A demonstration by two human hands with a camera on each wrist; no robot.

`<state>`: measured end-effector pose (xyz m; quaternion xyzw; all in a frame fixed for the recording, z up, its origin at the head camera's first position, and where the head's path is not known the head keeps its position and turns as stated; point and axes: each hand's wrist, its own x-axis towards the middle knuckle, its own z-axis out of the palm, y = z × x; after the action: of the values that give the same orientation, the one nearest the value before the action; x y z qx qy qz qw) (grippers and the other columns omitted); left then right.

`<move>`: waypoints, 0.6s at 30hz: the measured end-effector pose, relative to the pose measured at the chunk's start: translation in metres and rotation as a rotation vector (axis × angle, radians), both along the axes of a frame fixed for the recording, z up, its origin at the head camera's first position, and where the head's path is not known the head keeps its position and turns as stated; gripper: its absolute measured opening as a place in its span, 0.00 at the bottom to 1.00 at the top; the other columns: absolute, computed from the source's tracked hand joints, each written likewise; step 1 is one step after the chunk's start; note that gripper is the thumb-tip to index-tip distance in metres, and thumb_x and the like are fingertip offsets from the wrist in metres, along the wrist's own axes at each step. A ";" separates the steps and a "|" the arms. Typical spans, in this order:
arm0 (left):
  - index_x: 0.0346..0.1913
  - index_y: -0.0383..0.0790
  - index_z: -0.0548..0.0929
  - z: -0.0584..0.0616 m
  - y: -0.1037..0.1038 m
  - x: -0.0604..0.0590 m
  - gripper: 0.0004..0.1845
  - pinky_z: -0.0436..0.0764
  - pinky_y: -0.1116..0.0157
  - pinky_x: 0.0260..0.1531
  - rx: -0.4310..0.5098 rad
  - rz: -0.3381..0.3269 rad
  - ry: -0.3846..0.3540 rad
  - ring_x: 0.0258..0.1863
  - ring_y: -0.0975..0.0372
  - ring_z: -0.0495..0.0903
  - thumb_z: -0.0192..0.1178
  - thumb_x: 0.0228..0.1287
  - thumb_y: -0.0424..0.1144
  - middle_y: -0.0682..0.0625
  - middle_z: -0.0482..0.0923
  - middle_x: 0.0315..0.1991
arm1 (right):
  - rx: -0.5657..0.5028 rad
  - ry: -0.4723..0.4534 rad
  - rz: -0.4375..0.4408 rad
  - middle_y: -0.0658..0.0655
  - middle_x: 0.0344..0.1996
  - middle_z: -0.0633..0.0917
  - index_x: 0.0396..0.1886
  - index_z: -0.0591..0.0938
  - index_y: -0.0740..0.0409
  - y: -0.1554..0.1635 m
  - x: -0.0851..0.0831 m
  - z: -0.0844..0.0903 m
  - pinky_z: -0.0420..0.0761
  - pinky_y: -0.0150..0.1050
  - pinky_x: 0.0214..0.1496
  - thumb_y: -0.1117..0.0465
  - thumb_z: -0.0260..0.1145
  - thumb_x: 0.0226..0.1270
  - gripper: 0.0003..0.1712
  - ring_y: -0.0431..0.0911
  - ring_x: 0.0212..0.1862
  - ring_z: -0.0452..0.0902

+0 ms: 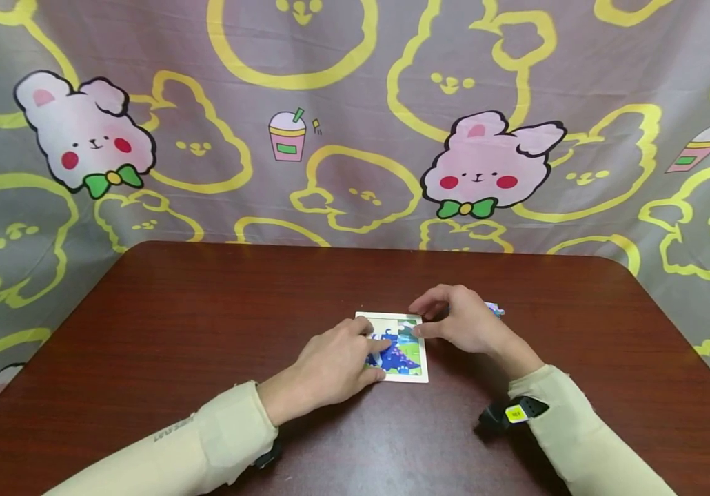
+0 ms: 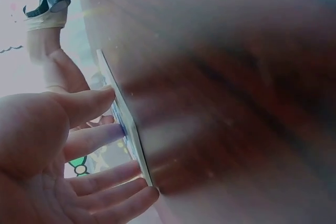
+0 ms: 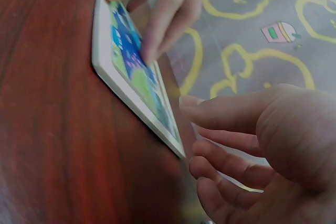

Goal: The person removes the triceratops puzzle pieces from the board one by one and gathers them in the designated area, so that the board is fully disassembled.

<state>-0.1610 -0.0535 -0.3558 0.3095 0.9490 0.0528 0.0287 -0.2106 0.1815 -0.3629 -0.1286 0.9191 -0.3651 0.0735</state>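
Observation:
A small white-framed jigsaw puzzle (image 1: 413,368) lies flat on the table, showing a blue dinosaur on green. Its upper-left part shows a plain cream area. My left hand (image 1: 333,362) spreads over the left side, thumb at the near edge, with the index finger pressing on the dinosaur picture; the left wrist view shows the other fingers along the frame (image 2: 137,142). Beside the upper-right corner hovers my right hand (image 1: 463,320), fingers loosely bent. In the right wrist view, nothing shows between that thumb and its fingers (image 3: 231,150).
Partly hidden behind the right hand are small lilac-blue pieces (image 1: 495,308) on the brown table (image 1: 206,317). A patterned cloth (image 1: 355,110) hangs behind the far table edge. Black straps circle both wrists over cream sleeves.

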 end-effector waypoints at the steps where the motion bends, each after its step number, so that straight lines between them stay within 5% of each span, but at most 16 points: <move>1: 0.63 0.57 0.80 0.000 0.000 0.000 0.26 0.85 0.58 0.39 0.005 -0.003 0.000 0.53 0.59 0.77 0.65 0.63 0.58 0.48 0.76 0.61 | 0.001 0.002 0.006 0.52 0.39 0.84 0.44 0.87 0.48 -0.002 0.000 -0.001 0.80 0.39 0.37 0.57 0.79 0.52 0.18 0.47 0.40 0.78; 11: 0.64 0.54 0.80 -0.004 -0.003 -0.003 0.27 0.80 0.56 0.55 0.072 -0.031 -0.036 0.66 0.58 0.72 0.65 0.63 0.55 0.53 0.74 0.66 | 0.062 0.039 0.007 0.50 0.39 0.81 0.41 0.89 0.47 -0.007 0.002 -0.006 0.76 0.39 0.39 0.59 0.79 0.51 0.15 0.47 0.41 0.75; 18: 0.64 0.53 0.80 -0.003 -0.006 -0.005 0.27 0.78 0.56 0.58 0.133 -0.048 -0.086 0.67 0.58 0.73 0.67 0.62 0.53 0.54 0.74 0.67 | 0.070 0.029 0.020 0.50 0.40 0.81 0.41 0.89 0.47 -0.006 0.002 -0.006 0.75 0.38 0.41 0.59 0.79 0.53 0.14 0.46 0.41 0.76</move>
<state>-0.1657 -0.0590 -0.3586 0.3308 0.9336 0.1280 0.0499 -0.2090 0.1752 -0.3689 -0.1404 0.9309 -0.3303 0.0684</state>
